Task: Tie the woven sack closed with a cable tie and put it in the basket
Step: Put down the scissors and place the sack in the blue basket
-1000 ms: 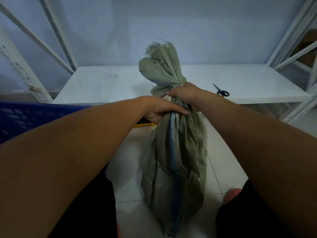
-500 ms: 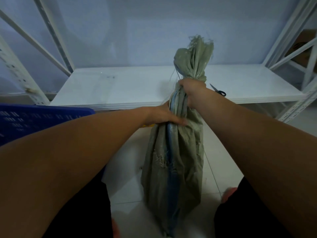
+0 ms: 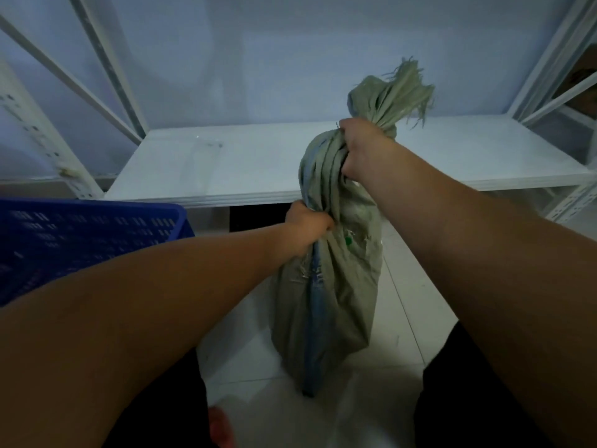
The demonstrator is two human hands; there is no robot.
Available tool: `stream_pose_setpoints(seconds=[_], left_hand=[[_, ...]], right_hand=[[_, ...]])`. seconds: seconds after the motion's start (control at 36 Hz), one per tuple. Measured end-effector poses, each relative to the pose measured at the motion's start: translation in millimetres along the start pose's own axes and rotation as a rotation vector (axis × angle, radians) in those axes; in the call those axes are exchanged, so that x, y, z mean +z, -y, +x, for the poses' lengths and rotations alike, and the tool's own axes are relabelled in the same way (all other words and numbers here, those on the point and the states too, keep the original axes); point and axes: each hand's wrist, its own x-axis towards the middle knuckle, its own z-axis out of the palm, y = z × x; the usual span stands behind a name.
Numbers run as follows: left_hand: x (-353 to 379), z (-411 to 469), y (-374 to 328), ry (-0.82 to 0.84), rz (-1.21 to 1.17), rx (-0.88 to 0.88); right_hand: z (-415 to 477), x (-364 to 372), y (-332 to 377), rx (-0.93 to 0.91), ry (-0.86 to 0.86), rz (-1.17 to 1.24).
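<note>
Gripping the woven sack: right hand at its gathered neck, left hand clutching lower.

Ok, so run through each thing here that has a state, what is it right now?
woven sack: upright, neck bunched shut, frayed top sticking up
right hand: grips the sack's neck just under the frayed top
left hand: grips the sack lower down
basket: at the left, sack not in it
</note>
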Motion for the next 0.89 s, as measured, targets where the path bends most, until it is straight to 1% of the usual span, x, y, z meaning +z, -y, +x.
stream_pose_setpoints(seconds=[0.08, 0.14, 0.22, 0.36, 0.42, 0.47, 0.53, 0.67, 0.75, 0.83, 0.89], left_hand=[[-9.0, -3.7, -13.7, -0.061, -0.034, -0.019], [-15.4, -3.4, -23.2, -0.103, -0.061, -0.001], [-27.1, 0.4, -35.5, -0.167, -0.137, 0.024], [-45.8, 4.6, -56.4, -0.215, -0.277, 0.023], [-52.8, 8.5, -63.9, -0.236, -0.339, 0.007], [-59.0, 9.4, -70.8, -0.234, -0.372, -0.006], [-65.6, 6.2, -78.2, -0.198, -0.383, 0.007], [-87.8, 1.8, -97.0, -0.117, -0.318, 0.045], [-97.0, -1.9, -107.0, -0.102, -0.310, 0.067], [-100.0, -5.7, -114.6, -0.115, -0.323, 0.106], [-100.2, -5.4, -117.5, -0.142, -0.350, 0.141]], right_hand=[[0.2, -0.2, 3.9, -0.028, 0.038, 0.023], [-0.4, -1.3, 8.8, -0.063, -0.030, -0.005], [4.5, -5.7, 17.2, -0.043, -0.041, 0.011], [9.9, -10.1, 16.7, -0.033, 0.003, 0.007], [-12.2, -7.8, 15.5, -0.038, 0.028, -0.042], [-28.6, -6.0, 14.7, -0.045, 0.038, -0.105], [-35.7, -8.4, 12.8, -0.018, 0.051, -0.103], [-45.3, -16.7, 12.1, 0.025, 0.089, -0.176], [-44.7, -16.9, 11.2, -0.044, 0.072, -0.197], [-46.4, -13.6, 9.8, -0.124, 0.035, -0.154], [-44.9, -12.8, 10.4, -0.150, 0.054, -0.146]])
